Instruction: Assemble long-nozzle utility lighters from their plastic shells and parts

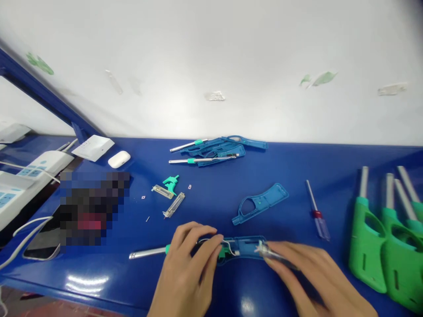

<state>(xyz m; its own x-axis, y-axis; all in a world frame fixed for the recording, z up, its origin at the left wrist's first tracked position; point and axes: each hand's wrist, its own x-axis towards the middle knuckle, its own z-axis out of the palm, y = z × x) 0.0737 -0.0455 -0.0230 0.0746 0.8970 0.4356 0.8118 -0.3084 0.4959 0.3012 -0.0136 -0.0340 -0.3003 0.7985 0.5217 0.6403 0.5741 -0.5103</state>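
My left hand is closed over a blue lighter half-shell lying on the table. A silver metal tube sticks out of it to the left, and a white wire and a green part show inside. In a pinch, my right hand holds a clear lighter fuel tank at the shell's right end; fingers hide much of it. Behind them lies a loose blue half-shell. Two more clear fuel tanks and green triggers lie behind my left hand.
Green lighters stand at right, near a screwdriver. Further blue shells with metal tubes lie by the wall. At left are a white earphone case, a phone, a power strip and cables.
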